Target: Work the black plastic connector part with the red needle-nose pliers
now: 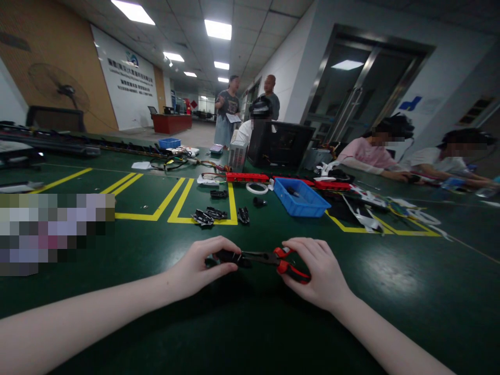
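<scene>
Low on the dark green table (156, 250), my left hand (199, 265) is closed around a small black part (228, 256), pinched between thumb and fingers. My right hand (318, 271) grips the red handles of a pair of pliers (273, 259). The pliers' black jaws point left and meet the black part. Both hands rest close to the table surface, a hand's width apart.
Several small black parts (213, 214) lie inside yellow floor-tape boxes beyond my hands. A blue bin (300, 198), a white tape ring (257, 188) and red strips (246, 177) sit farther back. Other people sit at the right and stand at the back.
</scene>
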Tool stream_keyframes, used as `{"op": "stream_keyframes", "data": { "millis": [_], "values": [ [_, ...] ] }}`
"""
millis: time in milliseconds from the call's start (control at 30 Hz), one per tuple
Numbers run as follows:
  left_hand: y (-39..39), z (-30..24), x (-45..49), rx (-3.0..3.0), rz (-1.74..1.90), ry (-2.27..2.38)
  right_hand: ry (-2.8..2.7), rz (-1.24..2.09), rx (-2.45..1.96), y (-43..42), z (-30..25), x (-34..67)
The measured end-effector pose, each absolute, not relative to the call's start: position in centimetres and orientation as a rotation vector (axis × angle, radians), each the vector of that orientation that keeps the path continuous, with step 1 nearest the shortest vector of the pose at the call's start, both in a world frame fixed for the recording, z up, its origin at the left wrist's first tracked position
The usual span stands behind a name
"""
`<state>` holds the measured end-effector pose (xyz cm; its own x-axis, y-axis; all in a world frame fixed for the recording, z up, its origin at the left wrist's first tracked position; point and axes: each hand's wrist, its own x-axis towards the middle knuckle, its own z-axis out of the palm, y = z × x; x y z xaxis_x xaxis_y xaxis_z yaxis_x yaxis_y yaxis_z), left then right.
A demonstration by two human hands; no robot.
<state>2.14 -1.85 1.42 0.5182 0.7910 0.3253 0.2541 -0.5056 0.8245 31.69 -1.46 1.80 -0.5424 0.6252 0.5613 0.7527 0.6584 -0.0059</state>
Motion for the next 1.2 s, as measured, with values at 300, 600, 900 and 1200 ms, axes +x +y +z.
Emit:
{"op": "stream_keyframes", "data": {
  "millis": [300,600,900,1200],
  "values": [
    [-1.34,0.96,2.08,2.082,0.936,0.746,-2.365,-0.366,-1.045,-1.58,1.78,31.39],
    [-1.73,1.29,2.18,2.073,0.949,0.76,-2.384,-0.329,-0.97,-1.65,1.83,31.24],
    [-1.56,0.89,1.9,2.118,0.973,0.737,-2.433,-0.146,-0.994,-1.8,1.77,31.17],
    [-1.55,1.08,2.03,2.116,0.949,0.781,-2.446,-0.22,-0.999,-2.02,1.51,30.95]
  ]
}}
